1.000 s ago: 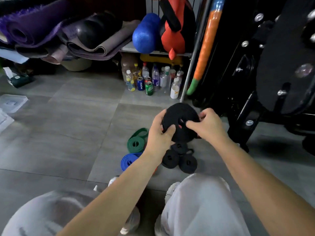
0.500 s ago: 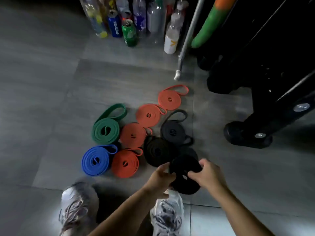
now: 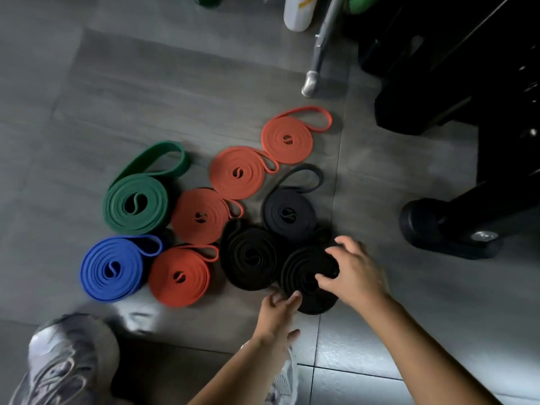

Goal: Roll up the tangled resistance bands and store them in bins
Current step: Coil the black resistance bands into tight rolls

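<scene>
Floor: grey tiles in dim light; all the rolled bands lie flat on it.
Shoe: a grey sneaker stands at the near left, blurred.
Left hand: the left hand is spread, its straight fingertips touching the near rim of the nearest black roll.
Right hand: the right hand holds the same roll from the right, with fingers curled over its far edge and the thumb on its top.
Nearest black roll: it lies on the floor, touching the second black roll at its left.
Third black roll: the third black roll lies just behind these two, with a loose loop at its far end.
Orange rolls: four orange rolls run in a diagonal line from near left to far right.
Blue roll: the blue roll is beside the nearest orange one, at its left.
Green roll: the green roll lies behind the blue one.
Far edge: a white bottle and a metal pole are there; a black machine foot is at the right.
</scene>
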The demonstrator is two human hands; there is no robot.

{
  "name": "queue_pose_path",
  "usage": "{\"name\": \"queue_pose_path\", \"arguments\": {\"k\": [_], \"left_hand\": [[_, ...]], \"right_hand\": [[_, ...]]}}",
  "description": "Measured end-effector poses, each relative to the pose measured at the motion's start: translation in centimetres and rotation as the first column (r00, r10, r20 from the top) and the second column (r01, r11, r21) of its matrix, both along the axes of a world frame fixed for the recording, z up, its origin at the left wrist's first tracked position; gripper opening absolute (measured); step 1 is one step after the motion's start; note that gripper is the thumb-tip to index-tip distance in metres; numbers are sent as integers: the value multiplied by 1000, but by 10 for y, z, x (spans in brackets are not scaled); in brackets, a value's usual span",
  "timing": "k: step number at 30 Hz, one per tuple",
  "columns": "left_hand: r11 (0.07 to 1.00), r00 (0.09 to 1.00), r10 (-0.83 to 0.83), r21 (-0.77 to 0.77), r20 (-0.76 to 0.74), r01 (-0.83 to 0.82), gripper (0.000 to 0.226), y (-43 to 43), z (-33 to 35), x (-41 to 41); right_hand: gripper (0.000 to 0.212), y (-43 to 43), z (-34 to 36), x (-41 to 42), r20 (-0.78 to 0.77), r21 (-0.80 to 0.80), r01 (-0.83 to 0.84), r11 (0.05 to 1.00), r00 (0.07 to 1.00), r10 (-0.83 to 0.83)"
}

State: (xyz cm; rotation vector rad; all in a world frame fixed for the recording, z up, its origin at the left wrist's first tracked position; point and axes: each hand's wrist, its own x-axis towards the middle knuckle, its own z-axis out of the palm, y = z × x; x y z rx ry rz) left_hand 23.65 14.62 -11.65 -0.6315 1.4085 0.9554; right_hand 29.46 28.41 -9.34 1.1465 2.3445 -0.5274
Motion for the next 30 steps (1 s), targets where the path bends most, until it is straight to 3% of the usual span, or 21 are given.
{"name": "queue_pose_path", "arguments": {"k": [2,5,9,12,15,18,24,30], "left_hand": [[997,997,72,-1,-1,-72,32,4,-7,6],[984,985,172,-40,1,-172,42,6,-20,12],[971,974,225,-76,-12,-225,38,7,-30,14],[963,965,263,-56,-1,-262,34,10,-26,15],[940,940,340,-29,16,-340,30,15,-16,17],[922,922,386,-49,21,-384,27,19,-8,16],[950,948,310,7,74,-311,32,17,8,37],[932,937,332,192,-111,-307,28,42,31,-8]], "right_hand": [[75,3,0,-6,7,-16,-86,996,996,86],[107,9,0,-15,28,-126,-71,990,997,75],[115,16,-2,-17,73,-129,-146,981,985,157],[107,26,-7,-25,114,-117,-225,967,965,238],[82,27,-8,-28,143,-105,-238,966,957,251],[74,20,-14,-19,114,-180,-94,979,987,116],[65,27,1,18,89,-205,94,974,993,-77],[63,57,28,-38,-51,-117,-45,992,998,39]]}}
